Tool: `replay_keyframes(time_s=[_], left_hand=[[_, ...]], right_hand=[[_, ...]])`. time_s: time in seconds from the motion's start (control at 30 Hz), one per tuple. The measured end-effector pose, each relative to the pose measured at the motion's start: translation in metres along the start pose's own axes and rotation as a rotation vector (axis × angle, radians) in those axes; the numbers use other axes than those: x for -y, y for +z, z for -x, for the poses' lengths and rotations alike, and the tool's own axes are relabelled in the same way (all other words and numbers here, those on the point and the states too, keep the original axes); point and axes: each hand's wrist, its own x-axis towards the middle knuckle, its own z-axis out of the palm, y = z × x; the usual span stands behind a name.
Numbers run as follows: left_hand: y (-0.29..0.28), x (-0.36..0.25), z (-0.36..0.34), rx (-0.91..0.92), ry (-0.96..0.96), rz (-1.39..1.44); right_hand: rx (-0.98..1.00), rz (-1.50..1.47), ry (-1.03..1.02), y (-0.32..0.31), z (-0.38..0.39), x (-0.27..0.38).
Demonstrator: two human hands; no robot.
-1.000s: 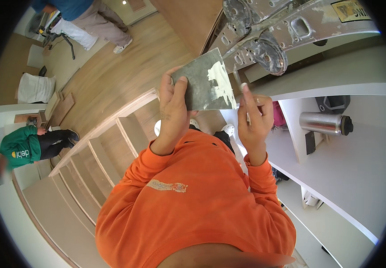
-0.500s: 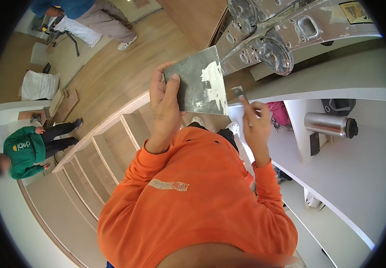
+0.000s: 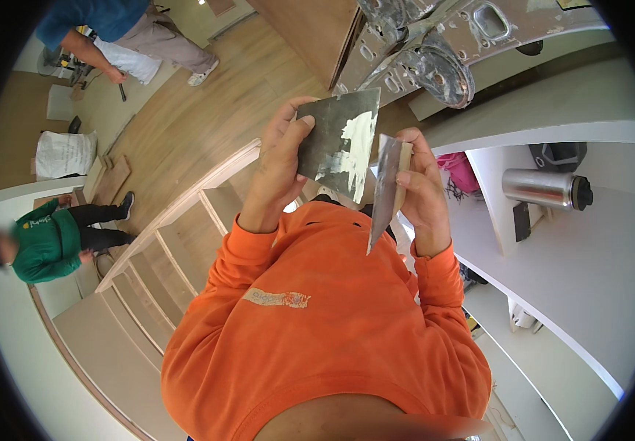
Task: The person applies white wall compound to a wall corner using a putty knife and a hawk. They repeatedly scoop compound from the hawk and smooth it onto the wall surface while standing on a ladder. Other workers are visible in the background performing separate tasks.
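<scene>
My left hand [image 3: 280,158] grips a dark, flat putty board [image 3: 325,136] by its left edge, thumb on top and fingers underneath. White putty [image 3: 358,140] is smeared over the board's right side. Just to the right, my right hand [image 3: 424,184] is closed on a wide putty knife [image 3: 383,195], its thin grey blade seen nearly edge-on and its back strip of pale wood between my fingers. The blade stands close beside the board's right edge; I cannot tell whether they touch.
A putty-spattered metal ladder [image 3: 442,70] rises at the upper right. White shelving [image 3: 545,272] on the right holds a steel bottle [image 3: 541,189] and a pink bag [image 3: 458,173]. Wooden framing [image 3: 177,257] lies to the left. Two people, one in green [image 3: 49,246], are farther left.
My right hand has turned, bringing the putty knife's blade into broad view beside the board. The board has shifted slightly right and down. The person at the upper left has reached an arm out.
</scene>
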Motion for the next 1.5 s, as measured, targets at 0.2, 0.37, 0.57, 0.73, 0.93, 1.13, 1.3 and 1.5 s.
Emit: replay_keyframes(time_s=[0.2, 0.37, 0.57, 0.73, 0.93, 1.13, 1.3, 1.5], left_hand=[[0.001, -0.006, -0.002, -0.006, -0.023, 0.037], [-0.01, -0.024, -0.002, -0.124, 0.152, -0.118], [-0.021, -0.017, -0.008, -0.19, 0.078, -0.014], [-0.035, -0.013, -0.02, -0.303, 0.172, -0.119], [-0.058, -0.02, -0.026, -0.389, 0.318, -0.407], [-0.043, -0.023, 0.002, -0.351, 0.222, -0.265], [-0.031, -0.023, -0.004, -0.394, 0.252, -0.279], [-0.033, -0.024, 0.015, -0.399, 0.278, -0.285]], right_hand=[[0.067, 0.12, 0.088, -0.019, -0.009, -0.018], [-0.218, 0.182, 0.05, -0.037, 0.001, -0.031], [-0.497, 0.656, -0.377, 0.007, 0.024, 0.027], [0.032, 1.37, -0.474, 0.072, 0.027, 0.084], [0.373, 1.489, -0.516, 0.107, 0.057, 0.106], [0.294, 1.448, -0.451, 0.093, 0.093, 0.132], [0.155, 1.414, -0.382, 0.057, 0.115, 0.131], [0.053, 1.398, -0.393, 0.055, 0.145, 0.11]])
